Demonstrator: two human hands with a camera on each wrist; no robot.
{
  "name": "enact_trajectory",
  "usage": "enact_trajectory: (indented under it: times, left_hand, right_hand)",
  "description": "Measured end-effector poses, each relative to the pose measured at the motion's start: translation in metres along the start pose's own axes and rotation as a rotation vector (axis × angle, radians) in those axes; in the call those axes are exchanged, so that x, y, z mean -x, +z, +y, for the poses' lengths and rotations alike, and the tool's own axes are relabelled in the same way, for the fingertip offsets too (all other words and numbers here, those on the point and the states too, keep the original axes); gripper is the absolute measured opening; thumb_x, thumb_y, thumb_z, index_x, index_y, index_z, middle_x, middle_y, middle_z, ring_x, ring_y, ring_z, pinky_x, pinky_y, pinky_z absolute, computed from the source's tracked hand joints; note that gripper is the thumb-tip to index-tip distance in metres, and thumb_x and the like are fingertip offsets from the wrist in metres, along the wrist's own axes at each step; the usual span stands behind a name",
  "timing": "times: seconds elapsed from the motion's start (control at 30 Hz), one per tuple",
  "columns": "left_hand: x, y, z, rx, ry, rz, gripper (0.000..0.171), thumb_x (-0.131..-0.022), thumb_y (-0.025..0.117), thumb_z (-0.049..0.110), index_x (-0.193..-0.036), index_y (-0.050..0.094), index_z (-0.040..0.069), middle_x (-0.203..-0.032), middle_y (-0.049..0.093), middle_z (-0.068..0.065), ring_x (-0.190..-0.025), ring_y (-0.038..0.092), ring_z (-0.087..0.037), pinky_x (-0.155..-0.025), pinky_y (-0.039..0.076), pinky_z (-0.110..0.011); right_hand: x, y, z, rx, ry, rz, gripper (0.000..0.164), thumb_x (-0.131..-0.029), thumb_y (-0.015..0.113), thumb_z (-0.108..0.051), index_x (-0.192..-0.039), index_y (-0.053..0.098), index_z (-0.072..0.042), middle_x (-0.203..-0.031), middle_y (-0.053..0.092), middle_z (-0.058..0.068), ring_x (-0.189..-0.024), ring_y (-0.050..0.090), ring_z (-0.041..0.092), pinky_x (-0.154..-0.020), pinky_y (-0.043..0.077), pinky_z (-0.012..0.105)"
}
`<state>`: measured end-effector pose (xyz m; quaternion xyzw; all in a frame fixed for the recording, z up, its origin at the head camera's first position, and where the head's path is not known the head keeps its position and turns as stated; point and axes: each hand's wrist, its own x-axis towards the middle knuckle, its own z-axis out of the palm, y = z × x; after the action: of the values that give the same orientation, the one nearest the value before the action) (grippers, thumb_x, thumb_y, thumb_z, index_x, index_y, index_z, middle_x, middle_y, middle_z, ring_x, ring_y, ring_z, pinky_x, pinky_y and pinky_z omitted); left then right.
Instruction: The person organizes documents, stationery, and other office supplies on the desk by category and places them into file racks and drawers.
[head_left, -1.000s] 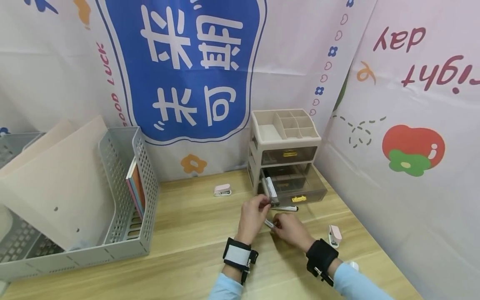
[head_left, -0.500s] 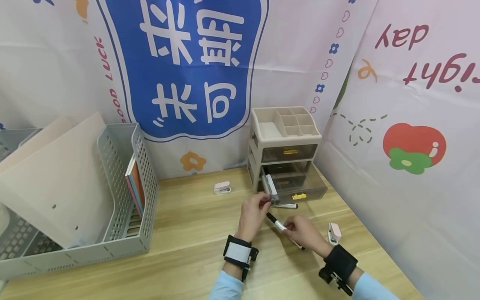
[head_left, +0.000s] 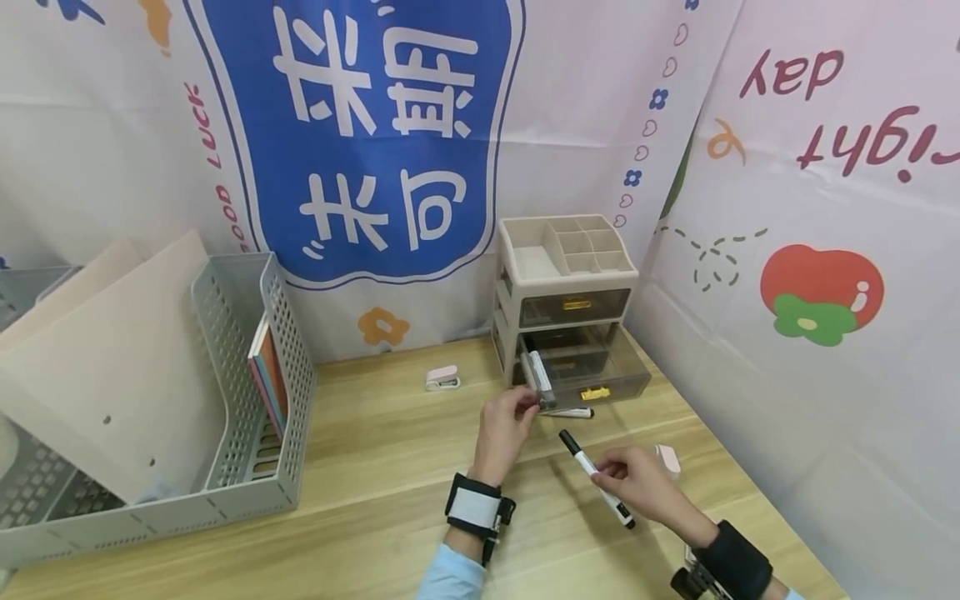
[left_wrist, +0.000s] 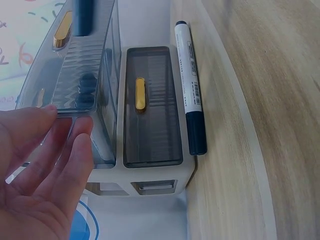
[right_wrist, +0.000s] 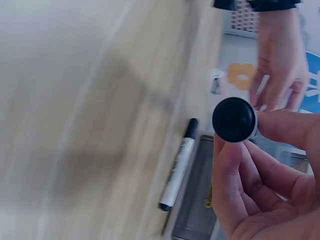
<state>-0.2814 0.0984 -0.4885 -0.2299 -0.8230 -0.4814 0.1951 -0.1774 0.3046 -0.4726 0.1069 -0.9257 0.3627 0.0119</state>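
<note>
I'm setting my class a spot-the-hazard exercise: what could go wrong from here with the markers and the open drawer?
The held marker, pinched in the right hand partway along its barrel, might slip and roll.
The loose marker, lying on the table beside the drawer unit, could get knocked away.
If the left hand, gripping the open drawer at a front corner, pressed down, the drawer unit might tip.

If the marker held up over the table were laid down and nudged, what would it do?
The marker would probably roll on the flat-looking table, since its end looks round. It is likely stiff, as it looks straight. It may well be light, since the right grip pinches it in the fingers.
</note>
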Motion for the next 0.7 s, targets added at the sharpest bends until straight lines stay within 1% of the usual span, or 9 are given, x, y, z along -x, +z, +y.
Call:
enact_trajectory:
  times: [0.1,0.2,0.33,0.47,0.57,0.7]
  left_hand:
    - [0.0,0.0,0.002,0.002,0.006,-0.006,0.011,-0.086,0.075,0.001,-0.096,0.072,0.004,-0.093,0.076,-0.009,-0.081,0.072,-0.018,-0.072,0.059,-0.026]
    - [0.001,0.0,0.002,0.006,-0.006,-0.01,0.011,-0.085,0.075,0.001,-0.096,0.073,0.005,-0.093,0.076,-0.009,-0.081,0.072,-0.018,-0.072,0.059,-0.025]
    - [0.007,-0.003,-0.002,0.011,-0.031,0.001,0.013,-0.084,0.075,-0.001,-0.095,0.073,0.006,-0.092,0.076,-0.008,-0.08,0.071,-0.017,-0.071,0.058,-0.023]
    - [0.008,-0.005,-0.004,0.011,-0.013,0.018,0.014,-0.084,0.075,-0.003,-0.095,0.073,0.005,-0.091,0.076,-0.008,-0.08,0.072,-0.018,-0.071,0.059,-0.024]
    - [0.007,-0.004,-0.004,0.01,0.005,0.028,0.014,-0.084,0.073,-0.004,-0.095,0.072,0.004,-0.092,0.076,-0.01,-0.08,0.072,-0.02,-0.071,0.059,-0.024]
    - [0.005,0.0,-0.001,0.03,0.022,-0.003,0.015,-0.085,0.072,-0.006,-0.097,0.072,0.003,-0.094,0.076,-0.011,-0.082,0.073,-0.02,-0.072,0.059,-0.021]
  right_hand:
    - [0.003,-0.008,-0.009,-0.024,0.029,0.037,0.015,-0.088,0.073,-0.014,-0.097,0.074,-0.002,-0.081,0.072,0.0,-0.07,0.062,0.002,-0.061,0.052,0.021]
    - [0.002,-0.015,-0.019,-0.062,0.066,0.062,0.018,-0.09,0.073,-0.019,-0.1,0.074,-0.004,-0.085,0.073,0.001,-0.075,0.065,0.006,-0.064,0.053,0.021]
    - [-0.011,-0.021,-0.032,-0.133,0.077,0.067,0.024,-0.091,0.071,-0.019,-0.105,0.072,0.0,-0.091,0.074,0.006,-0.08,0.069,0.011,-0.068,0.055,0.021]
    - [-0.032,-0.028,-0.043,-0.169,0.054,0.122,0.024,-0.092,0.07,-0.015,-0.107,0.071,0.004,-0.095,0.075,0.013,-0.081,0.068,0.013,-0.07,0.055,0.022]
    - [-0.051,-0.035,-0.049,-0.117,0.029,0.162,0.024,-0.092,0.07,-0.017,-0.106,0.071,0.003,-0.097,0.075,0.015,-0.082,0.068,0.014,-0.071,0.055,0.023]
    - [-0.075,-0.049,-0.053,-0.01,0.034,0.183,0.025,-0.092,0.069,-0.02,-0.104,0.072,0.001,-0.094,0.075,0.014,-0.075,0.067,0.014,-0.066,0.055,0.027]
